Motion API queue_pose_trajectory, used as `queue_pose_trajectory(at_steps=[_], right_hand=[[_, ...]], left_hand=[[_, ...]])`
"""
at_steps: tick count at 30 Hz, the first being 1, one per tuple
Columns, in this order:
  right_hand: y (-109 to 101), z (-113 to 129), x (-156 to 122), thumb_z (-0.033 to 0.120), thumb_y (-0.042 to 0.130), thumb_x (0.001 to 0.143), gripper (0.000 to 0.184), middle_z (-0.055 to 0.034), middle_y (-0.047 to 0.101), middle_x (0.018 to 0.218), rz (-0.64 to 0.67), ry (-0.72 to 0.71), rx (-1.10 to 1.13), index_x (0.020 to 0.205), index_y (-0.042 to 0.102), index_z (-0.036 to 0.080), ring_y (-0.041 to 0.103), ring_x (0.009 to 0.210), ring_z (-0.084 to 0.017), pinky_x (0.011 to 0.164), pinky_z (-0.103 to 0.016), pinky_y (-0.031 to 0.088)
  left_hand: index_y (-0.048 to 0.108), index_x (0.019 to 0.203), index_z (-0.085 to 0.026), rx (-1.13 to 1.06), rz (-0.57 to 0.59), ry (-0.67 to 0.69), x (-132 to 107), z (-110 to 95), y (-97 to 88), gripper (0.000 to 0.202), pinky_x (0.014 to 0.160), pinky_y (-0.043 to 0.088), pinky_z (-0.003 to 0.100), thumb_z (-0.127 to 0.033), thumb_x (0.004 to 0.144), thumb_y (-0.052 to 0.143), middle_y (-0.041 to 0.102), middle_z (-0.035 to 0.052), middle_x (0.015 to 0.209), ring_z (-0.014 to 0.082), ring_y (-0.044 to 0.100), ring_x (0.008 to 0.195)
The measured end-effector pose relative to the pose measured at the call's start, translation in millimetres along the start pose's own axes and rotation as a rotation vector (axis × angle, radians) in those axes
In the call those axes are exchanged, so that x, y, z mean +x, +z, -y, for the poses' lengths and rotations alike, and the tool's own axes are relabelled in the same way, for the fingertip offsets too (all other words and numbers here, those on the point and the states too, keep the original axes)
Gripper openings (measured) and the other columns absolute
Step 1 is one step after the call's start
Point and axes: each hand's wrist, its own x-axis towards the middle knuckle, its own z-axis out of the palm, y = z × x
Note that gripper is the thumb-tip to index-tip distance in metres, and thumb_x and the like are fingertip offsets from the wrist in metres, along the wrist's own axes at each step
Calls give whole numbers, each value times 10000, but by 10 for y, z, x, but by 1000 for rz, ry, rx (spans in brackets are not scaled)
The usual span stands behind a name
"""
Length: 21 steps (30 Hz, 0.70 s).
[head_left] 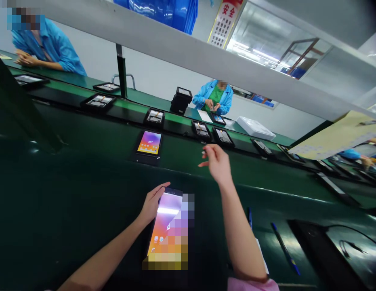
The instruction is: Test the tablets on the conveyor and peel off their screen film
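Observation:
My left hand (pixel 152 204) grips a tablet (pixel 168 214) by its upper left edge, thumb at the front and a finger stretched past the top. The tablet's lit screen shows a few icons and a bright reflection. Part of its right side and lower end is blurred out. My right hand (pixel 217 161) is raised over the bench, to the right of and beyond the tablet. Its fingers are curled, with a tiny white bit at the fingertips that is too small to name. A second lit tablet (pixel 149 143) lies farther away on a dark base.
Several opened devices (pixel 155 117) line the raised strip behind. A dark stack (pixel 181 100) and a white box (pixel 256 128) stand beyond. Two people (pixel 51 44) in blue sit opposite. At right lie a blue pen (pixel 285 248) and a black cable (pixel 351 228); a yellow sheet (pixel 336 135) hangs above.

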Motion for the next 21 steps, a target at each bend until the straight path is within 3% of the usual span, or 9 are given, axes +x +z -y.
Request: queue_pose_trajectory(at_steps=[5, 8, 10, 11, 14, 16, 17, 19, 21], right_hand=[[-720, 5, -501, 498, 528, 835, 398, -68, 551, 875, -392, -182, -212, 947, 548, 116, 580, 704, -130, 523, -250, 566], [-1100, -196, -916, 515, 521, 838, 411, -78, 574, 858, -512, -118, -367, 944, 546, 119, 608, 647, -147, 518, -265, 550], [-1271, -374, -1189, 513, 497, 853, 401, -86, 595, 837, -477, -38, -497, 927, 551, 123, 611, 611, -159, 521, -277, 534], [-1312, -456, -1321, 505, 479, 864, 388, -87, 604, 819, -396, -16, -595, 912, 560, 128, 612, 605, -169, 512, -282, 519], [-1189, -588, -1698, 432, 445, 895, 312, -97, 619, 864, -126, -123, -899, 908, 592, 157, 610, 750, -227, 627, -373, 519], [-903, -570, -1926, 322, 452, 901, 228, -106, 606, 992, -137, -281, -981, 1028, 565, 169, 570, 929, -262, 792, -465, 480], [-722, -543, -2025, 233, 432, 900, 199, -108, 590, 1061, -86, -338, -912, 1059, 532, 168, 541, 1021, -254, 849, -460, 463], [-352, -501, -2159, 115, 405, 861, 222, -94, 560, 1179, 226, -449, -761, 1058, 494, 164, 436, 1206, -240, 940, -434, 433], [-62, -519, -2165, 96, 398, 826, 194, -63, 558, 1211, 515, -584, -693, 977, 498, 166, 361, 1283, -254, 1032, -478, 353]], left_hand=[[634, 1047, -146, -53, -66, -17, 39, -27, 21, 480, 524, 340, 201, -465, 690, 669, 588, 31, 662, 123, 493, 559], [641, 1033, -137, -69, -66, -21, 46, -23, 32, 480, 559, 383, 211, -457, 677, 678, 629, 49, 734, 140, 538, 605], [636, 1038, -128, -100, -60, -23, 56, -11, 34, 489, 624, 431, 226, -453, 676, 683, 652, 72, 812, 168, 582, 688], [634, 1041, -125, -111, -57, -23, 62, -4, 34, 488, 656, 447, 233, -449, 680, 683, 658, 83, 848, 181, 597, 729], [625, 1061, -127, -127, -50, -35, 78, 3, 38, 465, 682, 463, 236, -427, 707, 666, 665, 92, 873, 189, 615, 762], [627, 1061, -131, -126, -55, -48, 81, -3, 44, 448, 679, 466, 236, -414, 716, 660, 667, 87, 854, 188, 618, 755], [630, 1057, -131, -122, -61, -51, 80, -8, 47, 445, 682, 467, 238, -412, 713, 662, 668, 85, 845, 190, 620, 755], [638, 1043, -127, -114, -74, -49, 75, -16, 50, 451, 700, 472, 246, -416, 699, 672, 668, 85, 845, 198, 622, 772], [642, 1036, -121, -106, -76, -40, 70, -21, 48, 466, 725, 474, 251, -429, 688, 679, 668, 92, 879, 206, 623, 799]])
